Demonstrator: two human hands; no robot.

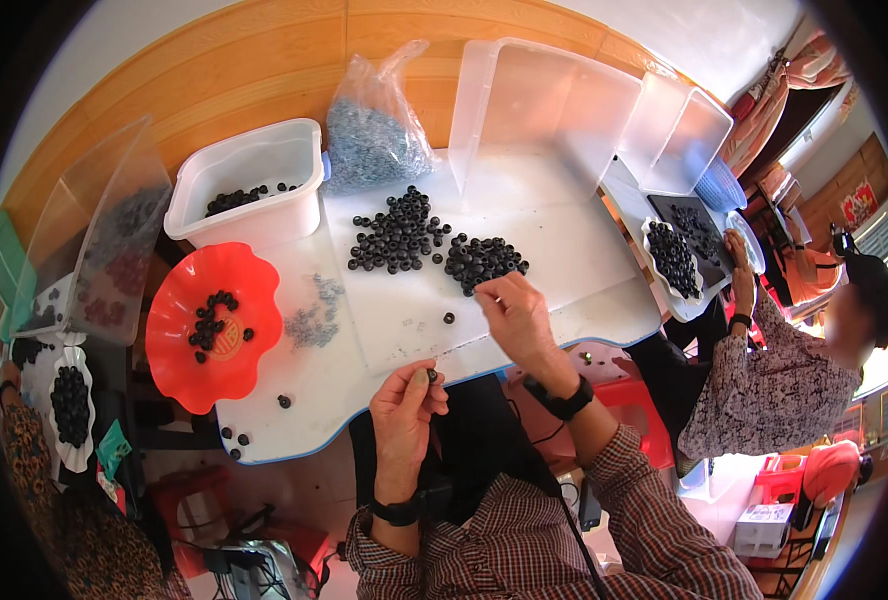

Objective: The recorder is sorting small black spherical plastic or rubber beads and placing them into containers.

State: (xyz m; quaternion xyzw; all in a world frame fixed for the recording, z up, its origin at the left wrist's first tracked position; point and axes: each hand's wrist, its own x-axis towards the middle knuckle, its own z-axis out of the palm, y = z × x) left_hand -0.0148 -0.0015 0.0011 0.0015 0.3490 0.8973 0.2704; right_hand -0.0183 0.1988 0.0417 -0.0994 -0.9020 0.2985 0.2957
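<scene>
My left hand (404, 412), just off the table's front edge, pinches a small black round part (432, 375) between thumb and fingertips. My right hand (517, 318) hovers at the near right side of a pile of black round parts (482, 262), its fingers drawn together. Whatever they may hold is too small to make out. A second pile of the same parts (396, 235) lies a little farther left. One loose part (449, 318) sits between my hands on the white table (574, 280). Small clear bits (314, 318) are scattered left of the piles.
Left of me are a red scalloped tray (174, 340) and a white tub (254, 220), both with black parts inside. A bag of bluish bits (376, 130) stands at the back beside a clear plastic bin (549, 110). People work at tables on either side.
</scene>
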